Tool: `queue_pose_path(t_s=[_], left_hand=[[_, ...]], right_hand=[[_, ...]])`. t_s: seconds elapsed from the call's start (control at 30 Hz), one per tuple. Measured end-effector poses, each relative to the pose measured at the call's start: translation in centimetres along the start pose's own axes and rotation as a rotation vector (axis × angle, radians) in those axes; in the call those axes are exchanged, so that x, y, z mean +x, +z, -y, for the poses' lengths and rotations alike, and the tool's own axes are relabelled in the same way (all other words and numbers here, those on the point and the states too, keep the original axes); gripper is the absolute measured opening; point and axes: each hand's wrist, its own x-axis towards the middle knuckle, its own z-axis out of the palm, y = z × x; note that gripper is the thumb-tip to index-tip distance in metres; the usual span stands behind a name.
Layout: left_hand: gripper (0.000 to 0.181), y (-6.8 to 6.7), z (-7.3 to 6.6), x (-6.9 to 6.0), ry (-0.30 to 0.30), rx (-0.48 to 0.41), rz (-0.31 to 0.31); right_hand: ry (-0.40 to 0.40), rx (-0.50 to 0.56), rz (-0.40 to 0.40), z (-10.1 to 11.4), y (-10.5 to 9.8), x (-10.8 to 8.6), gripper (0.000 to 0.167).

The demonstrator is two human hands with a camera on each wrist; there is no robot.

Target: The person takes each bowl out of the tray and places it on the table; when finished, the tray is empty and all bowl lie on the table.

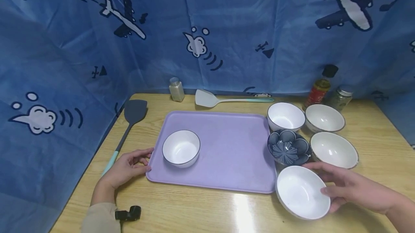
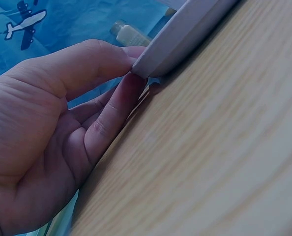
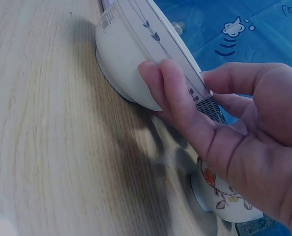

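My left hand pinches the left edge of a lilac tray; in the left wrist view, thumb and fingers meet at its rim. On the tray's left part stands a white bowl with a dark rim. My right hand grips another white bowl by its right side, near the tray's front right corner. Small dark leaves run round the outside of this bowl in the right wrist view. It looks tilted; whether its base touches the table is unclear.
Behind the held bowl are a dark blue flower-shaped bowl, a dark-rimmed white bowl and two cream bowls. A sauce bottle and jar stand behind. A grey spatula, white spatula and shaker surround the tray.
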Motion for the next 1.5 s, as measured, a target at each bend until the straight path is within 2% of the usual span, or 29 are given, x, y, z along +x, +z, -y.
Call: queue_pose_path(t_s=[0.33,0.47,0.7,0.83,1.07,1.17,1.5], left_hand=[[0.065,0.0,0.1,0.0,0.007,0.001,-0.001],[0.065,0.0,0.2,0.0,0.012,0.005,-0.002],[0.065,-0.1,0.2,0.0,0.02,0.022,-0.006],[0.064,0.0,0.1,0.0,0.022,0.028,-0.006],[0.065,-0.1,0.0,0.0,0.017,0.034,-0.007],[0.065,-0.1,0.0,0.0,0.019,0.039,-0.005],[0.066,0.0,0.1,0.1,0.018,0.021,0.008]], right_hand=[[-0.002,-0.005,0.007,-0.2,-0.2,-0.2,0.057],[0.021,-0.037,-0.004,-0.2,-0.1,-0.3,0.058],[0.006,-0.074,0.004,0.0,0.1,-0.5,0.059],[0.02,-0.123,-0.02,0.3,0.1,-0.7,0.059],[-0.025,-0.095,-0.036,0.9,-1.1,-1.6,0.055],[-0.001,-0.085,-0.045,1.4,-1.2,-1.7,0.055],[-0.083,-0.061,0.004,3.2,-1.2,0.1,0.055]])
